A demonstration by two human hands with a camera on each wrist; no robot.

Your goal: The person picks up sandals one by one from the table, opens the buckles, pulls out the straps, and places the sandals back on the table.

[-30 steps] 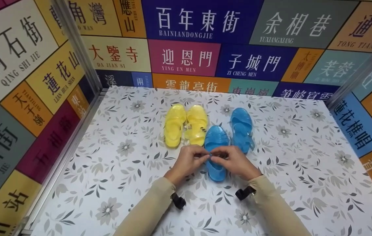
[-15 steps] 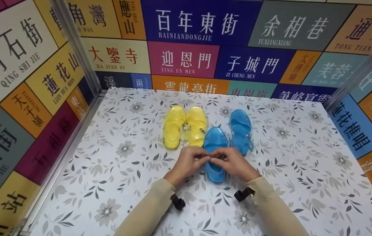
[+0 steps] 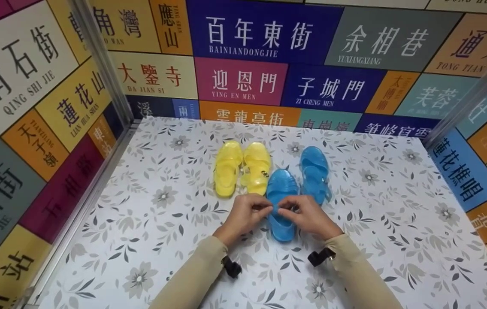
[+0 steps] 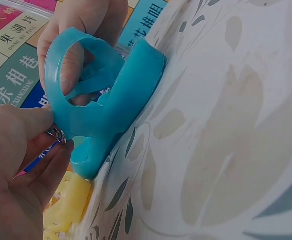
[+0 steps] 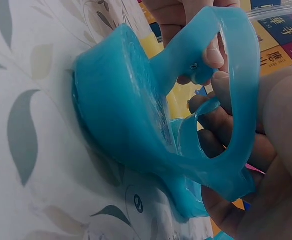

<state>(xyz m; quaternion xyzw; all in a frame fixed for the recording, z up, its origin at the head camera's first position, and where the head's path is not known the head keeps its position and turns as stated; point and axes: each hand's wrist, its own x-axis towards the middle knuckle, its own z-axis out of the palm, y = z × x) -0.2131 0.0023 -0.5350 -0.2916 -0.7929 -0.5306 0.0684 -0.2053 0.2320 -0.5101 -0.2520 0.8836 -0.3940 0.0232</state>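
Observation:
A blue jelly sandal (image 3: 283,184) lies on the table, heel toward the person, with both hands over its middle. My left hand (image 3: 245,213) pinches the side of its ankle strap at a small metal buckle (image 4: 57,134), which shows between thumb and fingers in the left wrist view. From the other side, my right hand (image 3: 307,213) pinches the loose end of the strap (image 5: 207,106) between thumb and fingers. The heel band (image 5: 248,100) arches up close to the right palm. A short gap separates the two hands' fingertips in the head view.
Another blue sandal (image 3: 314,165) lies just right and farther back. Left of the blue ones, a yellow pair (image 3: 227,167) stands side by side. A flower-patterned cloth (image 3: 140,274) covers the table, and sign-covered panels (image 3: 243,79) rise behind and at both sides.
The fingertips met over the sandal before and now stand slightly apart, the right hand having drawn back a little. The sandals keep their places while the head view shifts slightly.

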